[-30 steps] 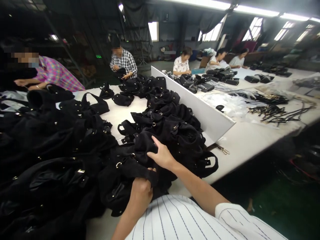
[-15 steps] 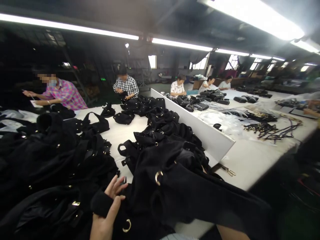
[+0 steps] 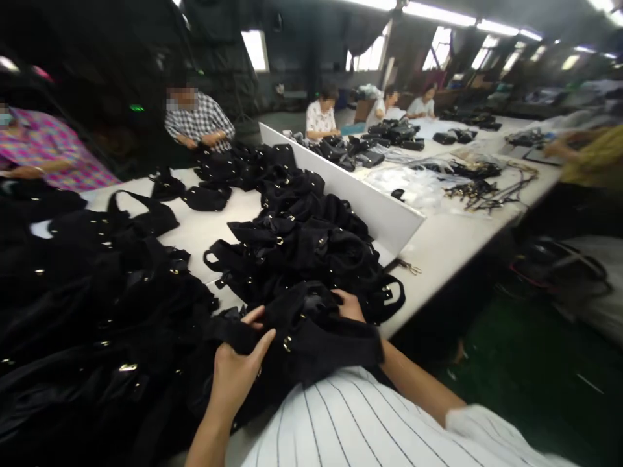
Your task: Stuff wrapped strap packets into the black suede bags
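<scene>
A black fabric bag (image 3: 321,347) with gold-coloured metal rings lies against my striped shirt at the table's near edge. My left hand (image 3: 241,366) is closed on its left side, with the thumb on top and a wide black strap over the fingers. On the far right side, my right hand (image 3: 349,306) grips the bag, its fingertips partly hidden by the cloth. Just beyond is a heap of similar black bags (image 3: 316,246) with gold fittings. A larger pile of black bags (image 3: 97,305) spreads to the left.
A white board (image 3: 350,188) stands as a divider along the table (image 3: 438,240). Scissors (image 3: 409,266) lie by its near end. Right of it are plastic wrapping (image 3: 413,185) and straps with metal clips (image 3: 479,191). Several people work around the table, one in a checked shirt (image 3: 199,120).
My view has swung right and down. The bag has come nearer my body and its large panel is lowered. My right hand now shows on its far side; my left hand has closed on it.
</scene>
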`<action>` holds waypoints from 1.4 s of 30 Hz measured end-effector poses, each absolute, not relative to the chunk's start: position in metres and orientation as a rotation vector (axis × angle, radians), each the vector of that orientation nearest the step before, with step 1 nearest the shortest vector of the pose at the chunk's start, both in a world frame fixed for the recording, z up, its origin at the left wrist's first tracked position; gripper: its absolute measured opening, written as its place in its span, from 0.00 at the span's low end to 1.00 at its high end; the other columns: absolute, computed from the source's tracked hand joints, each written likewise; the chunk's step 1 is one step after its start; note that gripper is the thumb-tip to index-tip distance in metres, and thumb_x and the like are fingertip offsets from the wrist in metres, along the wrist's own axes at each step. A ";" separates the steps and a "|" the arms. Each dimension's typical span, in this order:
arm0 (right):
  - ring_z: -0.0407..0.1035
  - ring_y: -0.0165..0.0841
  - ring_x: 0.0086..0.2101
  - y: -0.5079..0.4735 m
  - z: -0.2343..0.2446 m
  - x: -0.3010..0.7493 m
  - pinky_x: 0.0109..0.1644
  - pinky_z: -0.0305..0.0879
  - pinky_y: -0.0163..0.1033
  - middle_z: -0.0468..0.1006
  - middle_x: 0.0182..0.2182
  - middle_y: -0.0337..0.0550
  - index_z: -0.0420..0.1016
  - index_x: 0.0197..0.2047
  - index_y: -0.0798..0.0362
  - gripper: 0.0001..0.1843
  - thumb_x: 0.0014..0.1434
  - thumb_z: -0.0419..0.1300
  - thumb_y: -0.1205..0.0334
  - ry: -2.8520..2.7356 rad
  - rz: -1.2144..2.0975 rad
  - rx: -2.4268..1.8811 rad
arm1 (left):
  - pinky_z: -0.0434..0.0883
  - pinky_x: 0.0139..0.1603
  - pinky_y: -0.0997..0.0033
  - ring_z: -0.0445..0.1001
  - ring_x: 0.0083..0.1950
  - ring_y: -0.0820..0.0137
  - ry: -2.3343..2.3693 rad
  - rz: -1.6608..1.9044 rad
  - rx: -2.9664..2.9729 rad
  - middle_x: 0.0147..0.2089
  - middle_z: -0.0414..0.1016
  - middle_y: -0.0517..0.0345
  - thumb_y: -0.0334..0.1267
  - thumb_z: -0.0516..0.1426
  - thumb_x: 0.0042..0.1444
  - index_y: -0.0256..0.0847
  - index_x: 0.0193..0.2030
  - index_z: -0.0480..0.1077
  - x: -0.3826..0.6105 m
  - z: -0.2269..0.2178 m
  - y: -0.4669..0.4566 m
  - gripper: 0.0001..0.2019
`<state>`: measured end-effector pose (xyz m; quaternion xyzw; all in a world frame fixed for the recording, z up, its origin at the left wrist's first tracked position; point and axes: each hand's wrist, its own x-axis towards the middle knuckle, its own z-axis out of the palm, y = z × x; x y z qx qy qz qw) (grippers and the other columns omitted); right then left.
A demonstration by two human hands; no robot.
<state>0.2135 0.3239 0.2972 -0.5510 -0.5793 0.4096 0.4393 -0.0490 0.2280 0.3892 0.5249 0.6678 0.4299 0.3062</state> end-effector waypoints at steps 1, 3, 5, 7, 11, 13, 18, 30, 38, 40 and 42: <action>0.77 0.50 0.41 0.326 0.293 0.214 0.52 0.73 0.57 0.83 0.38 0.50 0.81 0.40 0.54 0.19 0.49 0.63 0.51 -1.400 1.042 -1.403 | 0.70 0.62 0.52 0.77 0.52 0.58 1.791 1.087 1.444 0.49 0.80 0.56 0.54 0.64 0.53 0.51 0.58 0.73 -0.046 0.384 0.234 0.26; 0.77 0.46 0.42 0.326 0.286 0.213 0.53 0.72 0.52 0.83 0.39 0.47 0.81 0.41 0.55 0.19 0.48 0.64 0.54 -1.341 1.079 -1.455 | 0.71 0.61 0.53 0.78 0.50 0.58 1.846 1.039 1.471 0.47 0.80 0.57 0.53 0.63 0.53 0.51 0.54 0.75 -0.041 0.375 0.245 0.22; 0.77 0.44 0.42 0.323 0.283 0.212 0.51 0.73 0.49 0.83 0.38 0.45 0.81 0.42 0.55 0.18 0.49 0.64 0.56 -1.302 1.097 -1.482 | 0.71 0.60 0.55 0.78 0.50 0.59 1.902 1.067 1.386 0.44 0.81 0.58 0.53 0.63 0.53 0.49 0.47 0.79 -0.041 0.375 0.250 0.17; 0.77 0.44 0.42 0.321 0.282 0.211 0.50 0.73 0.47 0.84 0.38 0.45 0.81 0.43 0.56 0.17 0.50 0.64 0.58 -1.273 1.102 -1.484 | 0.72 0.59 0.56 0.78 0.50 0.59 1.880 1.103 1.342 0.45 0.81 0.58 0.54 0.64 0.52 0.49 0.47 0.78 -0.047 0.380 0.249 0.18; 0.76 0.42 0.45 0.320 0.279 0.211 0.51 0.72 0.45 0.83 0.41 0.46 0.80 0.43 0.56 0.15 0.52 0.61 0.64 -1.248 1.073 -1.486 | 0.74 0.55 0.59 0.76 0.53 0.59 1.608 0.911 1.526 0.54 0.77 0.57 0.54 0.67 0.48 0.51 0.59 0.72 -0.051 0.390 0.243 0.30; 0.76 0.42 0.45 0.320 0.279 0.210 0.54 0.71 0.46 0.83 0.42 0.46 0.80 0.45 0.56 0.15 0.52 0.61 0.66 -1.258 1.045 -1.504 | 0.73 0.58 0.57 0.74 0.57 0.58 1.614 0.839 1.589 0.57 0.76 0.58 0.54 0.68 0.47 0.54 0.62 0.68 -0.043 0.390 0.245 0.35; 0.70 0.39 0.54 0.307 0.304 0.213 0.65 0.62 0.47 0.77 0.53 0.44 0.77 0.53 0.51 0.28 0.50 0.56 0.76 -1.382 0.975 -1.459 | 0.73 0.54 0.47 0.76 0.55 0.45 2.072 0.652 1.596 0.52 0.79 0.49 0.55 0.62 0.52 0.47 0.58 0.72 -0.014 0.382 0.255 0.28; 0.72 0.41 0.49 0.291 0.358 0.189 0.58 0.68 0.47 0.75 0.51 0.47 0.57 0.68 0.51 0.48 0.46 0.71 0.60 -1.302 1.076 -1.392 | 0.75 0.50 0.62 0.80 0.47 0.58 1.940 1.208 1.962 0.47 0.81 0.49 0.39 0.59 0.58 0.40 0.54 0.75 0.011 0.365 0.229 0.17; 0.72 0.38 0.44 0.295 0.375 0.219 0.54 0.69 0.44 0.75 0.44 0.45 0.66 0.66 0.48 0.32 0.58 0.57 0.70 -1.663 0.559 -1.177 | 0.74 0.45 0.63 0.80 0.41 0.59 2.101 1.335 1.484 0.38 0.81 0.55 0.43 0.63 0.54 0.40 0.52 0.78 -0.030 0.384 0.228 0.19; 0.71 0.41 0.48 0.301 0.378 0.222 0.57 0.68 0.48 0.75 0.48 0.49 0.70 0.63 0.50 0.25 0.63 0.55 0.67 -1.702 0.364 -1.131 | 0.75 0.49 0.62 0.80 0.44 0.58 2.012 1.378 1.465 0.42 0.82 0.54 0.42 0.63 0.53 0.40 0.52 0.78 -0.034 0.384 0.232 0.19; 0.71 0.44 0.49 0.312 0.376 0.223 0.57 0.67 0.52 0.77 0.48 0.51 0.74 0.60 0.52 0.21 0.66 0.53 0.64 -1.741 0.247 -1.134 | 0.76 0.52 0.59 0.80 0.48 0.57 1.942 1.387 1.525 0.46 0.82 0.52 0.39 0.61 0.53 0.41 0.51 0.77 -0.033 0.382 0.233 0.17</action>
